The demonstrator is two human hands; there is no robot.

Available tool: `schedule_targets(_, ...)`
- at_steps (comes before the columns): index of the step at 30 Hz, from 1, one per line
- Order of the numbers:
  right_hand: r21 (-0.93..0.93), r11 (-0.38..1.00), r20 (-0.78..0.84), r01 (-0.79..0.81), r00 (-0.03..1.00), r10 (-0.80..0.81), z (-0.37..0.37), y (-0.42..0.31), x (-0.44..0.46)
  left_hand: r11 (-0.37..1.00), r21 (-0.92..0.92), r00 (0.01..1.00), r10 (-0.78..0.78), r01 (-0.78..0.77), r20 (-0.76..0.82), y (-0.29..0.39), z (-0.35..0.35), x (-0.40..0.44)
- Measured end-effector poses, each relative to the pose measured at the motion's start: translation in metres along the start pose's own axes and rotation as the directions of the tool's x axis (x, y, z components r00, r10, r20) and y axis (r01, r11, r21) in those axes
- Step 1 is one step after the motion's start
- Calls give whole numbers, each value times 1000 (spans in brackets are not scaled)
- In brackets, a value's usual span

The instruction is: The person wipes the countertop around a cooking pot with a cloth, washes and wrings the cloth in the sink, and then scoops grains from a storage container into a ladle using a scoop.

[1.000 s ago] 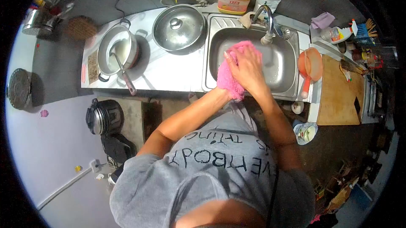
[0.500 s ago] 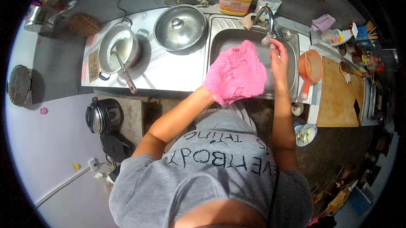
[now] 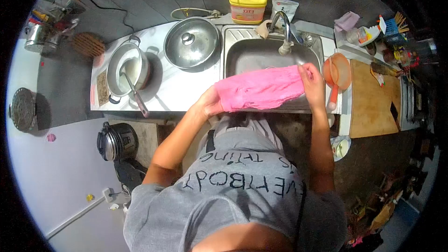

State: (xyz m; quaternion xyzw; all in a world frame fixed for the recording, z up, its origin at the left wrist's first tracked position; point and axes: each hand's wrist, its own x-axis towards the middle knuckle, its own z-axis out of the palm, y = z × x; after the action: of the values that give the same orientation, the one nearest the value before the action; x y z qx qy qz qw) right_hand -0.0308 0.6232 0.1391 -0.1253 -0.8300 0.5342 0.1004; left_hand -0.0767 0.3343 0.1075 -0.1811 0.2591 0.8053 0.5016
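A pink cloth (image 3: 261, 88) is stretched sideways between my two hands, over the front edge of the steel sink (image 3: 247, 49). My left hand (image 3: 211, 101) grips its left end, with some fingers hidden behind the cloth. At the right end, the thumb and fingers of my right hand (image 3: 312, 81) pinch the cloth. The curved faucet (image 3: 284, 32) stands behind the cloth, apart from both hands.
On the counter (image 3: 163, 95) are a pot (image 3: 133, 67) with a ladle and a lidded pan (image 3: 191, 49). A yellow jug (image 3: 248, 7) stands behind the sink. To the right are an orange strainer (image 3: 337, 72) and a wooden board (image 3: 371, 102).
The cloth was bunched between both hands, then spread over my left hand while my right hand was free near the faucet. Now my right hand has hold of it and it is drawn out lengthwise.
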Motion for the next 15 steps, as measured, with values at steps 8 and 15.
schedule_targets(8,149,988,12,35,999,-38,-19,12,5,776,568,789,520,-276,-328,-11,3,0)
schedule_targets(15,331,896,-255,297,942,-218,-69,-30,104,198,662,474,839,-723,266,54,99,40)
